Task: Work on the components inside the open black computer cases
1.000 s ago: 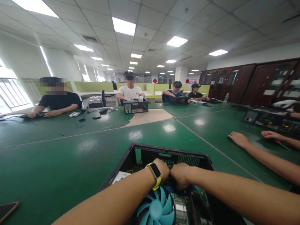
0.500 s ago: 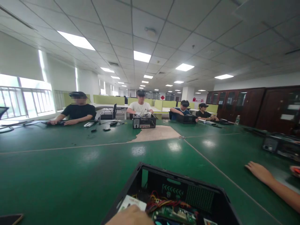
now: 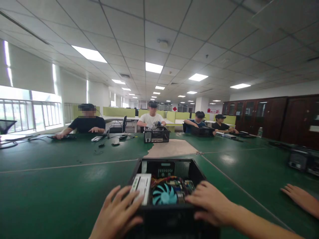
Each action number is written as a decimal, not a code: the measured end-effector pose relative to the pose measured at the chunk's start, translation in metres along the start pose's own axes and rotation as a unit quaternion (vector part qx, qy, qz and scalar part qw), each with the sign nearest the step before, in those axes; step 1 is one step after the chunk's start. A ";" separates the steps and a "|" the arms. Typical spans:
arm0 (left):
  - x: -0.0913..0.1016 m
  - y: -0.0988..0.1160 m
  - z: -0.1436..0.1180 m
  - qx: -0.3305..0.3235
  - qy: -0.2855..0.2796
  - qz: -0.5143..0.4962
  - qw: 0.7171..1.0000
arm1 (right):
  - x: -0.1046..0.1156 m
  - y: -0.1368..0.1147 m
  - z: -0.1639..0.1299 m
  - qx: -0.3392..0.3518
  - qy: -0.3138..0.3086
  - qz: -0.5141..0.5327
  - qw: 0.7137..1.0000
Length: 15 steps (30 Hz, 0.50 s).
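An open black computer case (image 3: 171, 212) lies on the table in front of me. Inside are a white power supply (image 3: 146, 181) at the left, a cooling fan (image 3: 164, 195) with light-blue blades, coloured wires and a circuit board. My left hand (image 3: 121, 210) is open, its fingers spread over the near left corner, fingertips at the power supply and thumb by the near panel. Over the near right rim, my right hand (image 3: 211, 202) is closed on the case, its fingers bent inward and its thumb lower on the outside.
Across the green table (image 3: 62, 189), a person in a white shirt (image 3: 152, 121) works at another computer case (image 3: 157, 135). More people sit on both sides. Someone's hand (image 3: 299, 196) rests at the right, near a further case (image 3: 304, 161). Cables and small devices lie at the far left.
The case has turned to sit squarer to me and shifted left in view. Both my hands are now on its near side; only one showed before. The view has tilted slightly upward.
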<state>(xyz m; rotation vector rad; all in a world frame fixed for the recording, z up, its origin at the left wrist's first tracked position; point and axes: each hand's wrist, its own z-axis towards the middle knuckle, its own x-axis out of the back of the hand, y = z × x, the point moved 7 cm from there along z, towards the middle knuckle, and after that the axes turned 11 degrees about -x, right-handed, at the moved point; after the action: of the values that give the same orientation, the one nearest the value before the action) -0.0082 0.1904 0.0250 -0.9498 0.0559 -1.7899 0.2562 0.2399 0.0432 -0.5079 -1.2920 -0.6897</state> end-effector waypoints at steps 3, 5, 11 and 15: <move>-0.058 -0.044 0.044 0.252 -0.098 0.055 0.961 | -0.003 0.043 0.100 -0.274 0.043 -0.036 0.960; -0.094 -0.021 0.059 0.309 -0.165 -0.016 0.936 | -0.026 0.047 0.131 -0.382 0.065 -0.026 0.921; -0.137 0.108 0.015 0.244 -0.376 -0.347 0.824 | -0.139 0.039 0.044 -0.400 0.048 0.083 0.912; -0.120 0.115 -0.031 0.241 -0.411 -0.388 0.789 | -0.152 0.100 -0.071 -0.422 0.035 0.102 0.900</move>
<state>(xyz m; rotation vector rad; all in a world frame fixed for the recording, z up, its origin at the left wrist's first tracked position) 0.0764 0.2255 -0.1176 -1.3833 -1.4672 -1.7540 0.3569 0.2882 -0.1171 -1.2902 -0.8008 -1.0699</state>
